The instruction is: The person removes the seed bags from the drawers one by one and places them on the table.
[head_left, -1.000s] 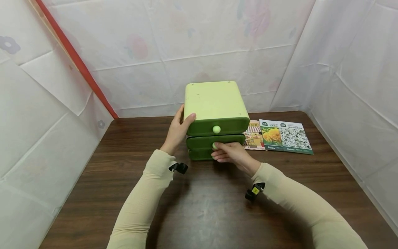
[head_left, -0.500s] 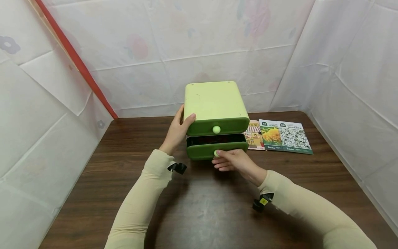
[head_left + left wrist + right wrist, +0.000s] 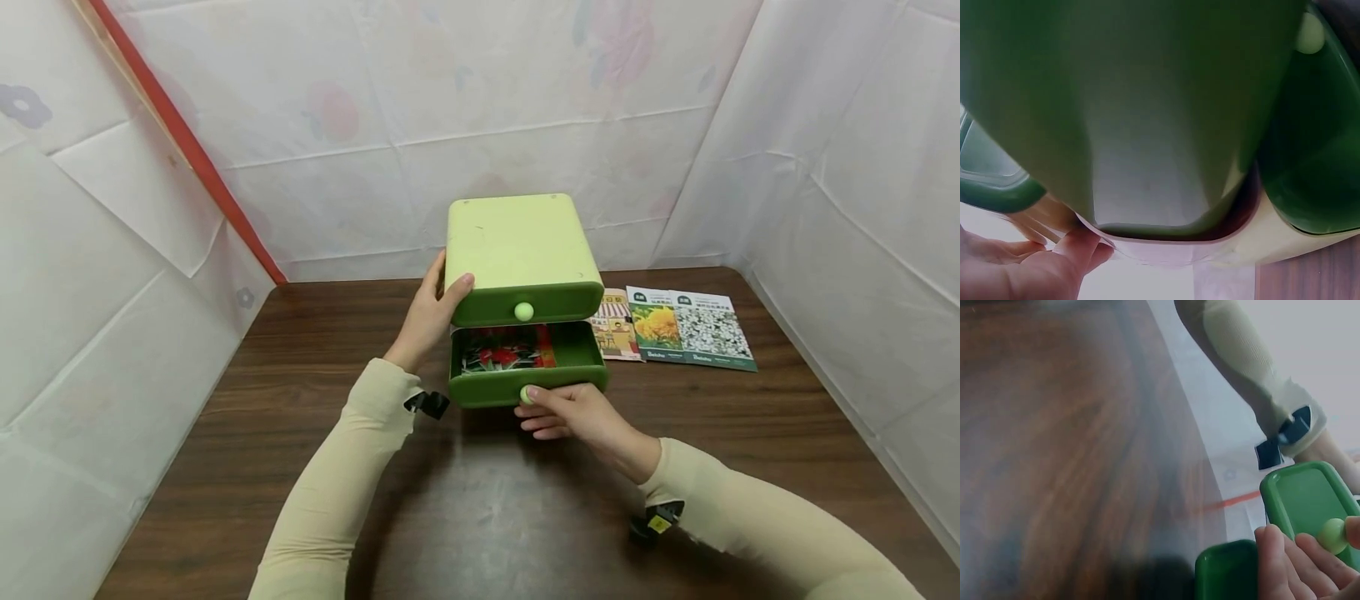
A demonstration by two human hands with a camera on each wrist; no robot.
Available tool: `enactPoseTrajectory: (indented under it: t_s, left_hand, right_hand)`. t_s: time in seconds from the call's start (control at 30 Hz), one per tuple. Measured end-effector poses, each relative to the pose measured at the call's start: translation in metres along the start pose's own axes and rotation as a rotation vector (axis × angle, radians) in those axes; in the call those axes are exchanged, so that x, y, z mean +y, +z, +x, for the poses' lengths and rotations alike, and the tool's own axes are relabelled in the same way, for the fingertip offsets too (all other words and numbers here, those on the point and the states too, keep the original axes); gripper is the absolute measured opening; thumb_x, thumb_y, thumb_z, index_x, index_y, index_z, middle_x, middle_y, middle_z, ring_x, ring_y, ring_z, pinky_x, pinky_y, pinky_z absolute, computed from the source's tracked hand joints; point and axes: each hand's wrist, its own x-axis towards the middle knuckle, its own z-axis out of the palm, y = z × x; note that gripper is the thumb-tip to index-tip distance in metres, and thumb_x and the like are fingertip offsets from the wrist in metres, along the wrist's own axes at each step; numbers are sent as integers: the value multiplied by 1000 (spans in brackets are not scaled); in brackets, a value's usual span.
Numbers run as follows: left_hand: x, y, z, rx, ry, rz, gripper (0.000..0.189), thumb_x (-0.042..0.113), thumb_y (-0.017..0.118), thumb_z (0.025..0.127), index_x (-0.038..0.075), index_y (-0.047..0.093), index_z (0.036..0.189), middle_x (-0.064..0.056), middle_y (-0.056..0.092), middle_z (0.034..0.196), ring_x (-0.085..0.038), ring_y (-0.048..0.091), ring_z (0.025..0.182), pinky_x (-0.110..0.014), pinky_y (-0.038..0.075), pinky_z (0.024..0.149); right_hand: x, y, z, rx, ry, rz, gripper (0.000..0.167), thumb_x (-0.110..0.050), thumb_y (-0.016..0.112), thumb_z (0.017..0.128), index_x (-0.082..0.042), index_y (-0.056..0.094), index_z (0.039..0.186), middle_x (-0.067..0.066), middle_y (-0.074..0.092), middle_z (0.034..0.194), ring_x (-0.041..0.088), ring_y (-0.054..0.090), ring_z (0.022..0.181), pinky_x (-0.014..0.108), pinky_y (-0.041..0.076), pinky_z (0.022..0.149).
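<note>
A light-green cabinet (image 3: 519,242) with dark-green drawers stands on the table. My left hand (image 3: 427,321) rests against its left side, the thumb lying at the top front corner. In the left wrist view the left hand (image 3: 1029,265) touches the cabinet near a drawer that juts toward the camera. My right hand (image 3: 585,421) pinches the round pale knob (image 3: 527,395) of the middle drawer (image 3: 480,388), which is pulled well out. Inside it lie packets (image 3: 501,353) with red flowers. The top drawer (image 3: 480,308) is closed. From the head view, the bottom drawer is hidden.
To the right of the cabinet, several flat printed packets lie on the wooden table (image 3: 337,350): an orange one (image 3: 615,327), one with a yellow flower (image 3: 657,327) and one with white flowers (image 3: 712,332). A white sheet wall (image 3: 337,125) rises behind.
The middle drawer has slid out toward me with my right hand on its knob, uncovering the packets inside. My left hand has stayed at the cabinet's side.
</note>
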Motion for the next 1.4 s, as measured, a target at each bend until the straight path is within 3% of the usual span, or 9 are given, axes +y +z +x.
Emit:
enactPoseTrajectory:
  t_s: [0.2, 0.37, 0.5, 1.03, 1.27, 1.4]
  left_hand:
    - [13, 0, -6, -21, -6, -5, 81, 44, 50, 99, 23, 1, 160, -1, 9, 166, -25, 29, 147, -48, 38, 112]
    - [27, 2, -17, -32, -17, 5, 80, 43, 49, 100, 22, 0, 160, -3, 8, 166, -26, 29, 146, -48, 38, 112]
    - [30, 3, -19, -36, -17, 3, 81, 44, 50, 99, 22, 1, 160, -3, 9, 166, -27, 32, 145, -49, 39, 110]
    - [28, 3, -18, -31, -18, 4, 81, 43, 50, 99, 23, 1, 160, -3, 11, 166, -27, 33, 145, -49, 40, 110]
    - [5, -1, 0, -30, 3, -26, 79, 43, 51, 99, 29, 2, 159, 0, 12, 165, -26, 36, 142, -51, 43, 106]
    - [-1, -1, 2, -24, 11, -37, 80, 48, 53, 97, 35, 3, 158, 4, 13, 165, -25, 38, 140, -51, 43, 105]
  right_hand:
    - [7, 8, -11, -1, -2, 16, 56, -40, 60, 97, 9, 63, 124, 27, 66, 119, 22, 73, 96, 43, 57, 86]
    - [15, 13, -16, -2, -10, 30, 55, -39, 60, 98, 10, 64, 122, 28, 66, 120, 23, 72, 100, 43, 57, 88]
    - [21, 15, -19, -2, -16, 28, 55, -39, 60, 98, 10, 65, 122, 27, 65, 120, 26, 70, 105, 40, 57, 89]
    - [36, 21, -24, 10, -16, 59, 53, -36, 60, 98, 11, 63, 123, 29, 63, 122, 28, 70, 105, 40, 57, 88]
    - [42, 25, -25, 10, -20, 77, 53, -34, 61, 98, 12, 62, 124, 30, 63, 123, 33, 68, 107, 42, 57, 89]
    - [44, 25, -24, 13, -33, 73, 53, -34, 61, 98, 12, 62, 123, 30, 63, 123, 36, 67, 109, 42, 57, 89]
